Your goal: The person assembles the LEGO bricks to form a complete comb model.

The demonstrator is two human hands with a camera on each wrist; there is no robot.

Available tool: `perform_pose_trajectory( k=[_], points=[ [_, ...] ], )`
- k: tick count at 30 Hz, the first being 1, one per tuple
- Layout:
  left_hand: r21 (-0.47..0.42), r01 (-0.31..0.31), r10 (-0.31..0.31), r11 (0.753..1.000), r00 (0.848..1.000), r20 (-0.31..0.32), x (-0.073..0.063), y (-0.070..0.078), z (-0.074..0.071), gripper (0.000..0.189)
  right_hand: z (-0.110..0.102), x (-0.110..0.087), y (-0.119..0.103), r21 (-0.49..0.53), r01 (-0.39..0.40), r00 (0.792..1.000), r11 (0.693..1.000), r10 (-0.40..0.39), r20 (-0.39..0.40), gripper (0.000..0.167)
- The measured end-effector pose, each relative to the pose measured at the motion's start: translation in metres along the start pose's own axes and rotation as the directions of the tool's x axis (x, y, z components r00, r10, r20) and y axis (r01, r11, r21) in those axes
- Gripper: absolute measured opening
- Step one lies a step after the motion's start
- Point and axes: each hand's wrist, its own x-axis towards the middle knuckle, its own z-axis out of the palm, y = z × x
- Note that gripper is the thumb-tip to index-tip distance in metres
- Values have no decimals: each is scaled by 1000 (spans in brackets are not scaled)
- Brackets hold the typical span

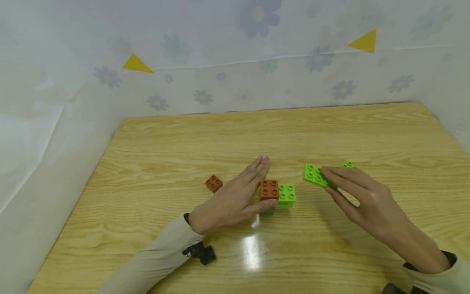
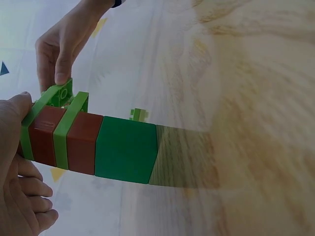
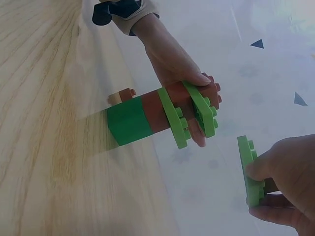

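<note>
My left hand [image 1: 233, 202] holds an upright tower of toy building bricks [image 1: 269, 190] near its top, thumb in front and fingers behind. The tower has a dark green brick [image 3: 129, 121] at the bottom, then brown bricks alternating with light green plates [image 3: 173, 118] that jut out to the right. A brown brick tops it. To the right of the tower, my right hand [image 1: 371, 204] pinches a loose light green plate [image 1: 313, 174] between thumb and fingers, above the table and apart from the tower. The fingers cover part of that plate.
A single brown brick [image 1: 213, 183] lies on the wooden table [image 1: 165, 163] left of the tower. Another light green piece [image 1: 348, 164] shows beyond my right hand, partly hidden. A flower-patterned white sheet [image 1: 238, 81] stands behind the table's far edge.
</note>
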Motion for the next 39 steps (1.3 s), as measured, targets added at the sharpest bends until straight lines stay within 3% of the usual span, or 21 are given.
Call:
perform_pose_trajectory(
  k=[17, 27, 33, 39],
  points=[
    [28, 10, -10, 1000, 1000, 20, 3, 1, 0, 82, 13, 23, -17, 142, 157, 987, 977, -161, 21, 44],
    [-3, 15, -15, 1000, 1000, 21, 2, 0, 1, 83, 27, 31, -27, 200, 191, 978, 961, -203, 44, 42],
    [-12, 17, -17, 1000, 1000, 13, 1, 0, 2, 84, 29, 34, -30, 186, 200, 971, 962, -221, 96, 40],
    [-15, 23, -22, 1000, 1000, 12, 0, 0, 2, 85, 24, 35, -34, 148, 170, 957, 974, -199, 212, 43]
  ],
)
